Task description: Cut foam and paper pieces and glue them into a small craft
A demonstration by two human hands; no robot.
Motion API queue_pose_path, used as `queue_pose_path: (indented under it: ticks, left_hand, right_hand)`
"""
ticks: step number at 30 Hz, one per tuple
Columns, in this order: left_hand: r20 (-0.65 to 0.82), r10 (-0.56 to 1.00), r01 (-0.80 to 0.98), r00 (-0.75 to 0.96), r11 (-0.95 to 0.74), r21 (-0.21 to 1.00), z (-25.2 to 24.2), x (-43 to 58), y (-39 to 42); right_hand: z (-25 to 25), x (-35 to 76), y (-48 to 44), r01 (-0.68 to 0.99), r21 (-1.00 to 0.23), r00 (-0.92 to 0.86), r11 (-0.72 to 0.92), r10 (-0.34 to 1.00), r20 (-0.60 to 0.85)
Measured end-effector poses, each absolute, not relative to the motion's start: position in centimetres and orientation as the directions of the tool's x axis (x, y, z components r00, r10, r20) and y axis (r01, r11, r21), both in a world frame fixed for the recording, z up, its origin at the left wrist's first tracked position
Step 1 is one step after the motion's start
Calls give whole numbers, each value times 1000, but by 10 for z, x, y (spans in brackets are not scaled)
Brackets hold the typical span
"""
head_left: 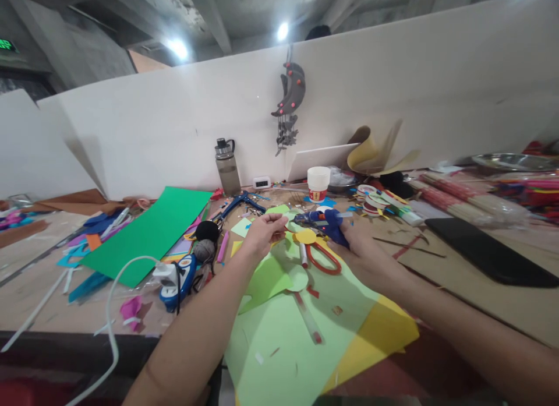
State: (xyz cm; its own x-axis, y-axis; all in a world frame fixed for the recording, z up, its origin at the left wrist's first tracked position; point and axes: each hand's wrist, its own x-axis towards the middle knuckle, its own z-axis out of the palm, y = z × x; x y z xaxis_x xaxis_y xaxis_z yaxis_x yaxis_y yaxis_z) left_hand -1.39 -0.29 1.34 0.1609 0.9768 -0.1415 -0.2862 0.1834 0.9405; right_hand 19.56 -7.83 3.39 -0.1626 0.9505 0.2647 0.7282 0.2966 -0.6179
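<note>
My right hand [358, 244] is wrapped round a blue hot glue gun [334, 225], its nozzle pointing left toward my other hand. With thumb and fingertips together, my left hand [264, 233] pinches something too small to make out, close to the nozzle. Below them lie a yellow paper circle [304, 236], orange-handled scissors [324, 271] and a white pen-like stick [303, 256]. Brighter green paper [271, 276] rests on a large pale green sheet [297, 348], with yellow paper [384, 330] underneath.
On the left are a green sheet [151, 237], a blue power socket [179, 286] with a white cable, and yarn balls [205, 243]. A bottle [227, 172] and a paper cup [318, 182] stand behind. A black slab [489, 251] lies right.
</note>
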Motion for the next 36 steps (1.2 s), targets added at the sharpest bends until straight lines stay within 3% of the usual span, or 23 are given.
queue_pose_path:
  ticks: [18, 28, 36]
  left_hand:
    - [-108, 981, -307, 164, 155, 939, 15, -15, -2]
    - [-108, 981, -338, 158, 156, 928, 11, -16, 2]
    - [-106, 984, -357, 145, 152, 922, 10, -16, 3]
  right_hand:
    - [31, 201, -77, 783, -561, -124, 267, 952, 280]
    - [26, 207, -70, 694, -631, -144, 347, 926, 350]
    - [32, 199, -80, 650, -700, -123, 295, 950, 286]
